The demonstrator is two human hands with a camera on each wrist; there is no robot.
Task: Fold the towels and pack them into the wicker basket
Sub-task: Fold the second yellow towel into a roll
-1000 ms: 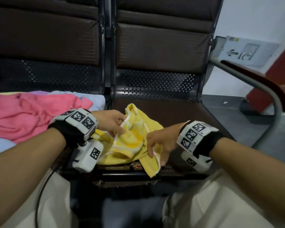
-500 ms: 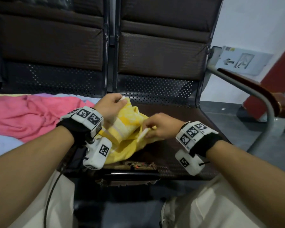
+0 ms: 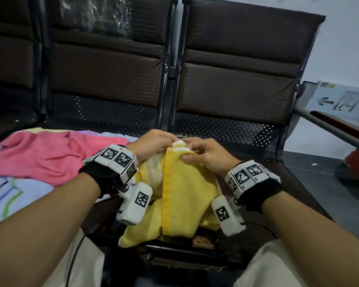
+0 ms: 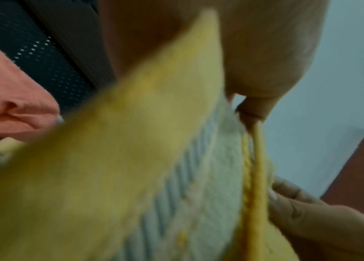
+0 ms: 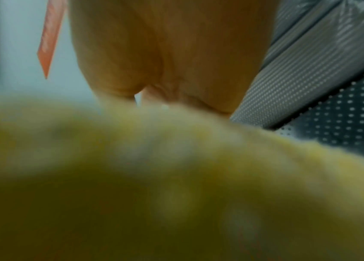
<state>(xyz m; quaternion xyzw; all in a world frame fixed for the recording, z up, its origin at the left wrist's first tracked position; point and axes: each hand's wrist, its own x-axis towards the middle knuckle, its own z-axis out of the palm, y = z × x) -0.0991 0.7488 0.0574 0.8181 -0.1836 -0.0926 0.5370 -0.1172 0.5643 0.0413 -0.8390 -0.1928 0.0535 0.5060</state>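
A yellow towel with a white striped border hangs from both hands over the right seat of the bench, its lower part bunched on the seat's front. My left hand pinches the top edge on the left and my right hand pinches it just beside, thumb on the front face. The left wrist view shows the yellow towel close and blurred, with the other hand's fingers on its edge. Blurred yellow cloth fills the right wrist view under my hand. No wicker basket is in view.
A crumpled pink towel lies on the left seat over light blue cloth with coloured stripes. Dark padded seat backs rise behind. A metal armrest runs along the right. My knees in light trousers are at the bottom.
Both hands lifted the yellow towel off the seat and came together at its top edge. The right hand moved from the lower edge up to beside the left.
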